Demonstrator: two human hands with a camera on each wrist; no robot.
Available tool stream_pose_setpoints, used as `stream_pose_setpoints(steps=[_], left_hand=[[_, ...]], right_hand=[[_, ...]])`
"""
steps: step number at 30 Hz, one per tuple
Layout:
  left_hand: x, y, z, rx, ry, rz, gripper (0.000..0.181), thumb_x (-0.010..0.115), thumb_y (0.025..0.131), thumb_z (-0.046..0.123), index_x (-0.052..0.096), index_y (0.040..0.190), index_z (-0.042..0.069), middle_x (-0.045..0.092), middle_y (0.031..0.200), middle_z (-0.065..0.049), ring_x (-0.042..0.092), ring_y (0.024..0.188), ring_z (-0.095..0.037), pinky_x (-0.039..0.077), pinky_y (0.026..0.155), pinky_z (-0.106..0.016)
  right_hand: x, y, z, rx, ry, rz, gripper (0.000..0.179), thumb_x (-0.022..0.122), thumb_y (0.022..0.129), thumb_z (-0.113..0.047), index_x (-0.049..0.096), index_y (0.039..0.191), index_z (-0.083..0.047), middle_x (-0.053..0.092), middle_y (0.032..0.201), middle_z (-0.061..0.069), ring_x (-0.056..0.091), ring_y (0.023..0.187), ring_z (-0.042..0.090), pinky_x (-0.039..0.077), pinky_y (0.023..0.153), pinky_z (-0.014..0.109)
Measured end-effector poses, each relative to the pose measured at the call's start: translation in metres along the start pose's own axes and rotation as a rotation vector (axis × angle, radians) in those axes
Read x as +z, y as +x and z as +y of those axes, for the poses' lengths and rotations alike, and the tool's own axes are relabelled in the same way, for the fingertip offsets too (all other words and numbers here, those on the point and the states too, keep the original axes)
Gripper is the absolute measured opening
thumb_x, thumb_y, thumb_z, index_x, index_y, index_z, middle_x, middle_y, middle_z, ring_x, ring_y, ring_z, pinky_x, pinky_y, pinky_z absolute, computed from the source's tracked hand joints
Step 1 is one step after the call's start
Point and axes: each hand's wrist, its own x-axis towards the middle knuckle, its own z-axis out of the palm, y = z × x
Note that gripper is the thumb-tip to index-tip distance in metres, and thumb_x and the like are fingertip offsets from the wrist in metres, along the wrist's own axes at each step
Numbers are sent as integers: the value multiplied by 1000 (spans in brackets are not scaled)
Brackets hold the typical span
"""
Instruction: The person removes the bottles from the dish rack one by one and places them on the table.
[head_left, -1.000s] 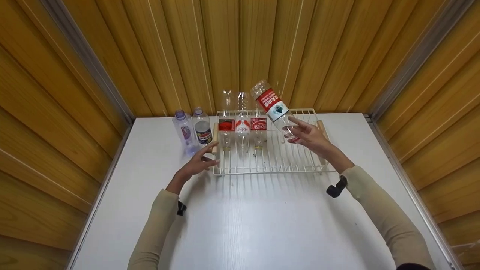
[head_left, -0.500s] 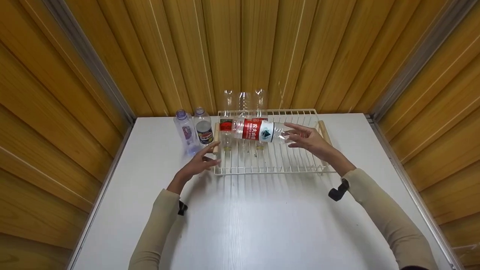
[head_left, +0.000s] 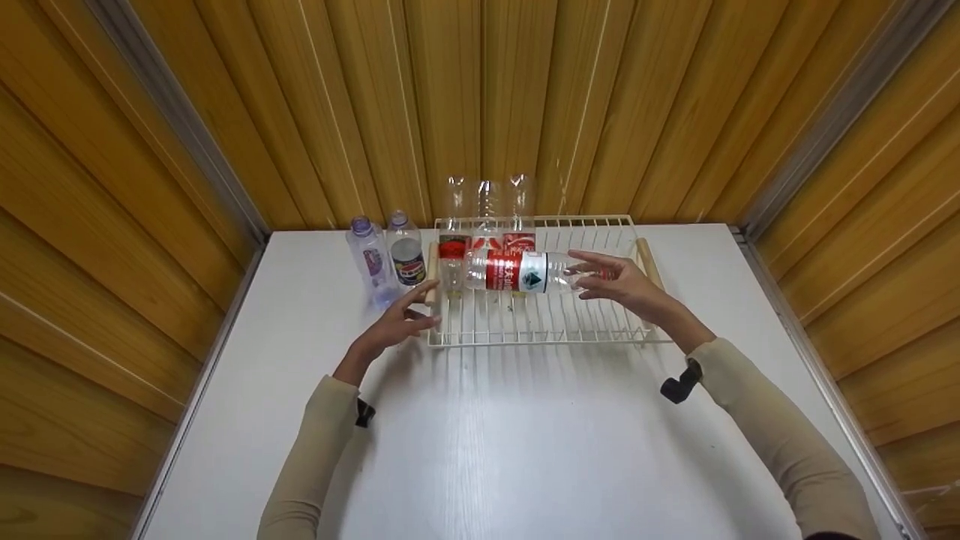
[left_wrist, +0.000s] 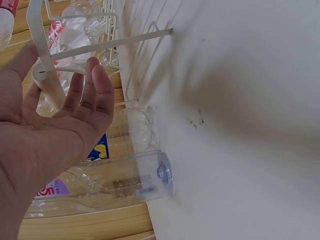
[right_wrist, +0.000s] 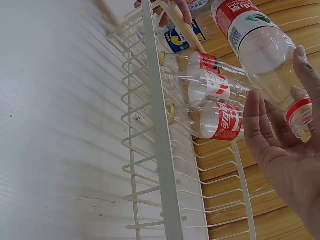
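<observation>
I had the right hand (head_left: 619,281) up over the white wire rack (head_left: 551,339), its fingers spread and lightly curved round the neck end of a clear plastic bottle (head_left: 517,271) with a red and white label. That bottle lay on its side in the air above the rack's back half, its base pointing toward the left edge of the table (head_left: 480,450) and its red-ringed neck resting against my fingers (right_wrist: 267,131); in the right wrist view the thumb side and fingertips cradled it rather than clamped it. Three more clear bottles (head_left: 486,225) with red labels stood upside down in a row along the rack's back rail, just behind the held one.

My left hand (head_left: 396,324) was released, palm open and fingers straight, hovering near the rack's front-left corner beside its wooden handle (head_left: 431,279); I saw it grasp nothing, though the left wrist view showed the fingertips close to the rack's white frame. Two capped bottles stood near the table's back-left corner, just left of the rack: one with a purple label (head_left: 369,262), one with a blue label (head_left: 406,251).
</observation>
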Motion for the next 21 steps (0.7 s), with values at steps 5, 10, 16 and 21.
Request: stream_pose_setpoints(steps=[5,10,16,21], left_hand=[[1,0,6,22,69,5,74,70,98,24,32,161,24,37,159,-18,56,127,-43,53,98,-60],[1,0,15,66,171,6,75,69,99,25,30,161,15,38,160,-18,50,133,-43,48,106,-58],[1,-9,35,70,308,46,78,73,95,25,32,160,10,34,158,-25,36,142,-44,35,116,-65],[3,-19,59,119,406,96,77,79,90,29,41,156,17,34,159,-23,28,147,-42,32,117,-66]], right_hand=[[-1,-2,0,-8,-7,-9,60,66,100,-13,43,155,-9,52,148,25,69,113,15,59,94,29],[-1,-4,-2,-23,18,-16,58,65,100,-11,44,155,-8,50,148,30,69,112,14,60,93,29],[-1,-7,-1,-20,9,-15,60,66,100,-11,42,155,-5,54,145,26,70,111,15,60,91,30],[1,-11,-1,-4,4,-26,58,67,99,-12,46,154,-9,53,144,29,70,111,19,61,91,31]])
